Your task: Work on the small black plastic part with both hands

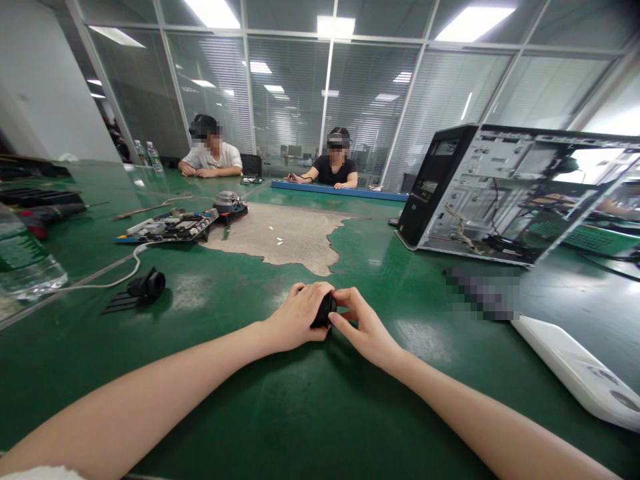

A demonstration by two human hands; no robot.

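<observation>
Here, low in the centre of the frame, the left hand (300, 317) wraps around a small black part (323, 313) while the right hand's fingertips pinch its edge: hands together, both clamped on that piece, above the green tabletop (225, 413). Whether anything on it has been loosened or joined, nobody can tell from here. Over at left, a black slatted piece (147, 285) lies apart, a circuit board (170, 225) beyond; at right, the computer case (425, 193) stands open, innards showing.
</observation>
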